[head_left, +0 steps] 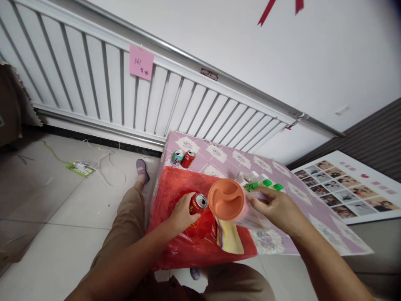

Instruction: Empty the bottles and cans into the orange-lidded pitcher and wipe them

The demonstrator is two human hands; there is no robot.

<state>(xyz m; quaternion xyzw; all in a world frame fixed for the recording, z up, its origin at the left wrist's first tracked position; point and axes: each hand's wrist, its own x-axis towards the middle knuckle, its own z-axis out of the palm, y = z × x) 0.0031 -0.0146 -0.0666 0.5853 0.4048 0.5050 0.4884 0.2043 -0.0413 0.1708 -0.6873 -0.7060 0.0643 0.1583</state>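
Observation:
My left hand [183, 213] is wrapped round a red drink can [198, 203], held tilted over a red plastic bag [175, 242] that lies on the low table. My right hand [275, 207] grips a clear plastic jar with an orange lid [226, 199], tipped so the lid faces me. The can and the orange lid almost touch. A yellow cloth [230, 238] lies on the bag just below the jar.
A purple patterned cloth [282, 171] covers the table. A green-white can [177, 157] and a red can [188, 159] lie at its far left corner. Green-capped bottles [266, 183] sit behind my right hand. A power strip [79, 168] lies on the floor; a photo board [347, 186] stands right.

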